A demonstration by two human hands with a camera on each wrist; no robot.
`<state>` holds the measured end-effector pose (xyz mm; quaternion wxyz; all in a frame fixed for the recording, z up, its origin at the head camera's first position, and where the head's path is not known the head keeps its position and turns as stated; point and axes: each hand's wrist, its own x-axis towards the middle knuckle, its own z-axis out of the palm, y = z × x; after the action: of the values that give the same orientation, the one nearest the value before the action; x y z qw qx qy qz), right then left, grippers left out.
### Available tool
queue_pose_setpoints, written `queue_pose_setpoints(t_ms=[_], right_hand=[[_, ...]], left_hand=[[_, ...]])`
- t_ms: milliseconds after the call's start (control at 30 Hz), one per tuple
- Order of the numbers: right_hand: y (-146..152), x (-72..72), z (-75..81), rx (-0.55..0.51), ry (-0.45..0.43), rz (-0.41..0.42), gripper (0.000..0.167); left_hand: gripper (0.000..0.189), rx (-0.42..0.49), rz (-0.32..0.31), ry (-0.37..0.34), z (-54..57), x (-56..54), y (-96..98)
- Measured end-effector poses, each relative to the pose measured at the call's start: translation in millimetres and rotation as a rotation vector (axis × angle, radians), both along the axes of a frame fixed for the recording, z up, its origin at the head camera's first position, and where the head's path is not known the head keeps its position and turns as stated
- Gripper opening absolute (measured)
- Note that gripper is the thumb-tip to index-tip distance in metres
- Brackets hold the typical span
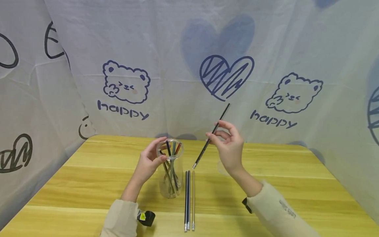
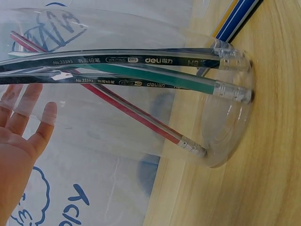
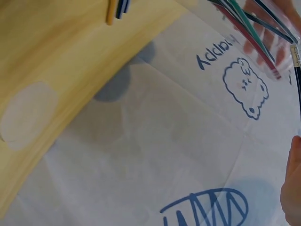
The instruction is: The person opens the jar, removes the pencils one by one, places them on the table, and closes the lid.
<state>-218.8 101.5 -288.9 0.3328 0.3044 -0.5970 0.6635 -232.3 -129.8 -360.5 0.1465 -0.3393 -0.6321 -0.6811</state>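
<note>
My left hand [image 1: 150, 160] holds a clear plastic jar [image 1: 181, 166] near its rim, thumb in front and fingers around the back. The jar stands on the table with several pencils leaning inside; the left wrist view shows dark green ones, a lighter green pencil [image 2: 155, 75] and a red pencil [image 2: 136, 113], eraser ends down. Up and to the right of the jar, my right hand [image 1: 230, 149] pinches a black pencil [image 1: 203, 149] between thumb and fingers. It slants, its silver eraser end low and near the jar, its other end up by the cloth.
Beside the jar, two dark blue pencils [image 1: 188, 197] and a yellowish pencil [image 1: 193, 200] lie side by side on the wooden table [image 1: 74, 184]. A translucent round lid [image 3: 29, 115] lies behind the right wrist. A printed cloth [image 1: 174, 65] hangs behind the table.
</note>
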Motion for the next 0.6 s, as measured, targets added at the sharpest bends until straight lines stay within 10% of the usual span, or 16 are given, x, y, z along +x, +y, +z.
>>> queue_pose_setpoints(t_ms=[600], right_hand=[[4, 4.8, -40.2, 0.229, -0.357, -0.040, 0.033]], left_hand=[[0.067, -0.015, 0.016, -0.003, -1.2, -0.5, -1.0]])
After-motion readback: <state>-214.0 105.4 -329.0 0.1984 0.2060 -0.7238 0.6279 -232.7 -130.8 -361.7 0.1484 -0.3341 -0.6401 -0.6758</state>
